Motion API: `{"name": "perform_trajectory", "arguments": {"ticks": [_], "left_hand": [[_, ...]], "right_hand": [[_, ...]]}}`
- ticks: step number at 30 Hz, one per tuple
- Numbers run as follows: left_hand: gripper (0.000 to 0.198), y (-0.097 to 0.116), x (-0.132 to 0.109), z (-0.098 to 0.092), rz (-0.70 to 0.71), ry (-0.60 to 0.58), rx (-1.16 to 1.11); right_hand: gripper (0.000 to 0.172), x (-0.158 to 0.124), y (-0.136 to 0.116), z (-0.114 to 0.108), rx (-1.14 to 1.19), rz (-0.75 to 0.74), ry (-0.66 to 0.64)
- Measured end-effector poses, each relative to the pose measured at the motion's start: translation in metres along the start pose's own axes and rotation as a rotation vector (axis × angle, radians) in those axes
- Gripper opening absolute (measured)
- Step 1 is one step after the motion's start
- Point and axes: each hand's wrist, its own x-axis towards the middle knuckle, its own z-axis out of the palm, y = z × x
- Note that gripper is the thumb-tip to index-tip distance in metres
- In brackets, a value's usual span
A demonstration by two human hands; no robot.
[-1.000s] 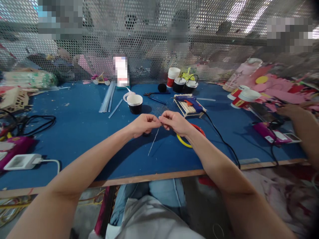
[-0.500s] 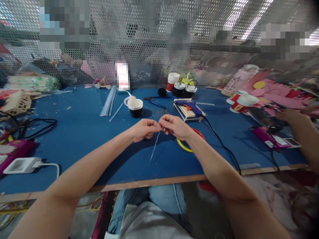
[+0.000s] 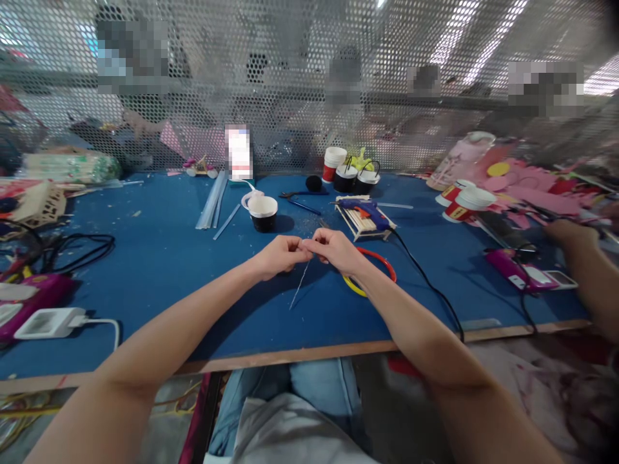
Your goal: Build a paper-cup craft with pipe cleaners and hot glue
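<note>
My left hand (image 3: 282, 256) and my right hand (image 3: 334, 249) meet over the middle of the blue table, thumbs and fingertips pinched together. Between them they grip a thin twisted silvery wire (image 3: 300, 287), whose loose end slants down toward the table's front. The part inside the fingertips is hidden. Beyond my left hand stands a black-and-white paper cup (image 3: 264, 212) with a pale ring-like piece at its side. Under my right wrist lie a red ring (image 3: 387, 263) and a yellow ring (image 3: 354, 287). A blue hot glue gun (image 3: 370, 212) rests on a small stick rack behind my right hand.
Clear glue sticks (image 3: 211, 201), pliers (image 3: 302, 193) and several cups (image 3: 334, 162) lie toward the back. A black cord (image 3: 425, 277) runs to the front edge. White adapter (image 3: 51, 322) at left; another person's arm (image 3: 583, 258) and a purple power strip (image 3: 520, 270) at right.
My hands have shifted slightly, with the fingertips now closer together on the wire. Its free end still hangs down. The view has tilted a little, and the other person's arm at right has moved slightly.
</note>
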Motion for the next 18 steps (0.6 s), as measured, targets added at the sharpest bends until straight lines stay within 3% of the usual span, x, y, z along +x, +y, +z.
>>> {"name": "perform_trajectory", "arguments": {"ticks": [3, 10, 18], "left_hand": [[0.027, 0.0003, -0.0005, -0.0002, -0.02, -0.021, -0.063], [0.032, 0.0048, -0.0031, -0.0027, -0.101, -0.093, -0.24], [0.027, -0.0017, 0.0016, -0.003, -0.033, -0.024, -0.088]], "right_hand": [[0.034, 0.0004, 0.0011, 0.0009, 0.038, 0.019, -0.007], [0.029, 0.0026, 0.0007, -0.0066, 0.279, 0.054, -0.196], [0.033, 0.0012, -0.0002, -0.0023, 0.066, 0.01, -0.046]]}}
